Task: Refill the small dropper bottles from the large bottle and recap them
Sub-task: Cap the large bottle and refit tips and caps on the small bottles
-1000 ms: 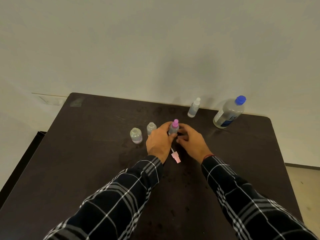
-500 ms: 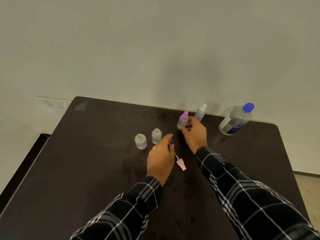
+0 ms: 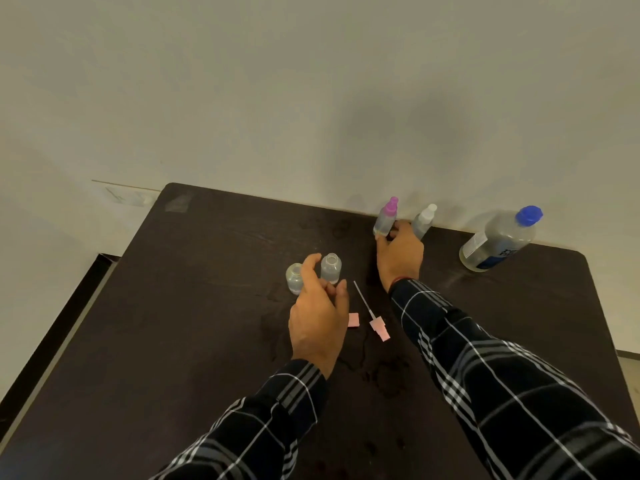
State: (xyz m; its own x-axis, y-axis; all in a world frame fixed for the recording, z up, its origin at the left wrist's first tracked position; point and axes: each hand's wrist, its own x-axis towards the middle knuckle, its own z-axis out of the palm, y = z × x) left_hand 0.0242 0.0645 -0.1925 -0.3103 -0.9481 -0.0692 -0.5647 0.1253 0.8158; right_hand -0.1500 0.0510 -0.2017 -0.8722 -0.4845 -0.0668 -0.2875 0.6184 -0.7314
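Observation:
My right hand holds a small pink-capped dropper bottle upright at the table's back edge, beside a white-capped small bottle. My left hand is open, fingers curled around an uncapped small bottle without clearly gripping it. A second uncapped small bottle stands just left of it, partly hidden by my thumb. The large blue-capped bottle stands at the back right. A pink dropper cap with a thin tube lies between my hands.
The dark table meets a pale wall at its back edge. A small pink cap piece lies next to my left hand. Wet spots mark the tabletop near its middle. A dark floor strip runs along the left edge.
My right hand carried the pink-capped bottle back to the far edge beside the white-capped one. My left hand let go of it and moved left onto the uncapped bottle.

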